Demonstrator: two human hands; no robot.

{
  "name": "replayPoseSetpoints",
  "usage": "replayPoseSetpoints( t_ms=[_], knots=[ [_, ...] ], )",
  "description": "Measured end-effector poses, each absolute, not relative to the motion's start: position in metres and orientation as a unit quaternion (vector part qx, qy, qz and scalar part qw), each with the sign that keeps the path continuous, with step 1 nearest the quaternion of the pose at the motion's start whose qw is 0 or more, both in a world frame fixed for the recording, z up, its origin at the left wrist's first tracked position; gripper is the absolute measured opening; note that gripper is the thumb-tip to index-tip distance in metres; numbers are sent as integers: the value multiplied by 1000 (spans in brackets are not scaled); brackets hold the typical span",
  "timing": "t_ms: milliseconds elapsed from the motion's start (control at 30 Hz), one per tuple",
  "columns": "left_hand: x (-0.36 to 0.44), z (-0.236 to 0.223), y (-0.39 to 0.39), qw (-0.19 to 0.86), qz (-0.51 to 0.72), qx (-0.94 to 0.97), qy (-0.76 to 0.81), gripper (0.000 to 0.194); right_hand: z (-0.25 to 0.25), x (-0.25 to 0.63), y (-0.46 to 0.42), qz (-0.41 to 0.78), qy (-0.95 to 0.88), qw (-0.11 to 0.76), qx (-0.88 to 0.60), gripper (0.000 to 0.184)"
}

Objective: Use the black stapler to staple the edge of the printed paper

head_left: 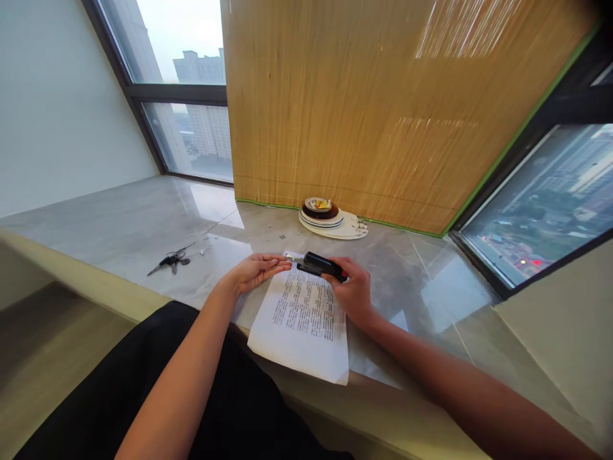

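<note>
A printed sheaf of paper point(302, 319) lies on the grey stone sill, its near edge hanging over the front. My right hand point(353, 292) is closed around a black stapler point(320, 265), held over the paper's far edge. My left hand point(253, 271) rests on the paper's top left corner, its fingers pressed together and pinching the corner right beside the stapler's mouth.
A stack of plates point(332, 219) stands at the back against a bamboo blind point(383, 108). A bunch of keys point(171, 260) lies to the left on the sill point(119, 223). Windows flank the blind. My black-clad lap is below.
</note>
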State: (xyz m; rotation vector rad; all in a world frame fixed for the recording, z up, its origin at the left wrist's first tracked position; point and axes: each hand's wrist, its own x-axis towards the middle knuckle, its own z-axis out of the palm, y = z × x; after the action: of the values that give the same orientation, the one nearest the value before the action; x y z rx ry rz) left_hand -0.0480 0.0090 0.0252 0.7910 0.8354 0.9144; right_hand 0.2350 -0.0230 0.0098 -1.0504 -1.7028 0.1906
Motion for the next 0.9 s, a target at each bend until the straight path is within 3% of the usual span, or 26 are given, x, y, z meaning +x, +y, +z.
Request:
replayPoseSetpoints(
  t_ms=[167, 333, 467, 633, 767, 900],
  knots=[
    [-49, 26, 9, 706, 416, 387, 423, 23, -2, 241, -10, 239, -653, 489, -527, 30],
    [-49, 30, 7, 661, 436, 415, 448, 19, -10, 253, 10, 239, -675, 463, -523, 33],
    [-40, 31, 3, 627, 404, 508, 431, 28, -3, 260, 18, 213, -705, 461, -495, 35],
    [-22, 31, -5, 568, 337, 638, 395, 44, 19, 252, -7, 64, -760, 545, -347, 30],
    [-6, 33, -14, 551, 294, 699, 349, 40, 21, 236, -33, 56, -853, 485, -186, 35],
    [7, 30, -26, 545, 270, 726, 321, 37, 14, 224, -42, 53, -870, 472, -131, 30]
  ],
)
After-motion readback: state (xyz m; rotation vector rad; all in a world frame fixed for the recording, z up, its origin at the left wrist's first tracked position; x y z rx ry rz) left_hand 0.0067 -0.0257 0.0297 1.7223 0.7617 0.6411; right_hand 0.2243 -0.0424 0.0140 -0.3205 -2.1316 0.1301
